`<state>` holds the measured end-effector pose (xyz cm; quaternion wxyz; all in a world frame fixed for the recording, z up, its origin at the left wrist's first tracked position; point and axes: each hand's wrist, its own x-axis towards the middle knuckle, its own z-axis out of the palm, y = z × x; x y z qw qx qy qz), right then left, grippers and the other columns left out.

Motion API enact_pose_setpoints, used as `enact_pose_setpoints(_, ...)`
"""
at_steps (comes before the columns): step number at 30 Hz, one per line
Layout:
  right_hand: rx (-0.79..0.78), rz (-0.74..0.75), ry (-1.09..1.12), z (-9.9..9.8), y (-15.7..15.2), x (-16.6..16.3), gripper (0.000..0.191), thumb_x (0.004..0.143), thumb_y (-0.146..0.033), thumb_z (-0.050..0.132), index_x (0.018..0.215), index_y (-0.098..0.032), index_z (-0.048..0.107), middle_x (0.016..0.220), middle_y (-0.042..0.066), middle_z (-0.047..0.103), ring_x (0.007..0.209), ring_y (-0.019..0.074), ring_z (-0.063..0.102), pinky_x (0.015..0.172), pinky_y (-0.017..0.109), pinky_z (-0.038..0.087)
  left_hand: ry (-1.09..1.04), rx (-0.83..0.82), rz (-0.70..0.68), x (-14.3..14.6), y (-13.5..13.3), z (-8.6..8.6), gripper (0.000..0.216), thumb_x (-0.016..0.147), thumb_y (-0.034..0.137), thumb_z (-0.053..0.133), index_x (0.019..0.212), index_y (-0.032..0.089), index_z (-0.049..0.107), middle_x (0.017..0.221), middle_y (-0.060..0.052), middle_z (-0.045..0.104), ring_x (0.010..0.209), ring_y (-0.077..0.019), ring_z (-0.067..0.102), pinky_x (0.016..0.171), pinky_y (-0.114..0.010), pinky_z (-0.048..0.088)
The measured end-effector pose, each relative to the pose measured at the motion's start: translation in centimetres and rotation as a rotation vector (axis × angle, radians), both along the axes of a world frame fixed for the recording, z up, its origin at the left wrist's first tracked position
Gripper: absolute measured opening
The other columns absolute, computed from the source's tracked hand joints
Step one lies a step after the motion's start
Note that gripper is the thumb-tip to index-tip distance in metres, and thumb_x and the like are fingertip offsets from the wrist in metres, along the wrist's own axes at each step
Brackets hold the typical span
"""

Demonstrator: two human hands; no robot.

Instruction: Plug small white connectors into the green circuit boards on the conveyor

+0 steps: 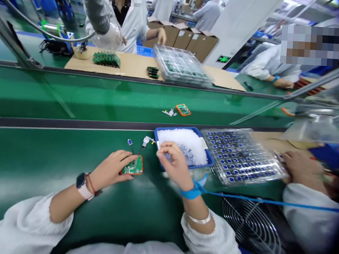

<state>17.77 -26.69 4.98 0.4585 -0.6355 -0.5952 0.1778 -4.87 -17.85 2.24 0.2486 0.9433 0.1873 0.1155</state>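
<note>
One circuit board [133,166] gripped by left hand [112,170], right hand [173,162] (grip unclear) over tray [157,131].

green wall sign [223,59], lettering unreadable

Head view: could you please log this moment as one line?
left hand: holds orange-framed green circuit board | right hand: pinched over blue tray of white pellets

Bright, even overhead light fills the frame. The glossy green tabletop [41,161] shows pale glare at lower left and soft shadows beneath the forearms. Wide-angle distortion bends the edges; the right side and far corners are blurred and dark.
</note>
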Motion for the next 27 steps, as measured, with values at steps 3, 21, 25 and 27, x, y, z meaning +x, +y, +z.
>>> enact_pose_setpoints(3, -0.011, -0.200, -0.182, -0.3, -1.4, 5.9, 0.011, 0.080, -0.028, 0.053, 0.076, -0.019, 0.059, 0.091, 0.008, 0.057, 0.092, 0.0210, 0.055, 0.085, 0.038, 0.042, 0.021, -0.118, 0.043, 0.3, 0.6, 0.7, 0.059, 0.076, 0.043, 0.066, 0.128, 0.023, 0.046, 0.115, -0.010, 0.060, 0.101, -0.0261, 0.056, 0.087, -0.042, 0.046)
enact_pose_setpoints(21, -0.154, -0.525, -0.551, -4.8, -4.6, 14.3, 0.011, 0.071, -0.027, 0.059, 0.065, -0.018, 0.057, 0.081, 0.010, 0.056, 0.084, 0.0252, 0.052, 0.080, 0.042, 0.043, -0.048, 0.191, 0.691, 0.4, 19.5, -1.0, 0.075, 0.071, 0.044, 0.070, 0.131, 0.009, 0.041, 0.118, -0.018, 0.060, 0.108, -0.0322, 0.056, 0.093, -0.045, 0.040)
enact_pose_setpoints(25, -0.172, -0.542, -0.584, -5.3, -4.3, 14.1, 0.010, 0.070, -0.026, 0.061, 0.069, -0.017, 0.058, 0.086, 0.012, 0.055, 0.086, 0.0259, 0.052, 0.082, 0.042, 0.043, -0.023, 0.242, 0.722, -0.6, 20.0, -2.0, 0.070, 0.074, 0.043, 0.068, 0.128, 0.008, 0.044, 0.124, -0.020, 0.053, 0.116, -0.0355, 0.046, 0.096, -0.051, 0.035)
enact_pose_setpoints(27, -0.187, -0.557, -0.613, -5.5, -4.0, 13.9, 0.009, 0.072, -0.025, 0.060, 0.069, -0.017, 0.058, 0.087, 0.012, 0.055, 0.087, 0.0258, 0.051, 0.083, 0.042, 0.042, -0.110, 0.260, 0.752, -0.6, 19.8, -2.0, 0.065, 0.075, 0.047, 0.065, 0.124, 0.008, 0.047, 0.128, -0.020, 0.048, 0.120, -0.0367, 0.040, 0.099, -0.053, 0.032)
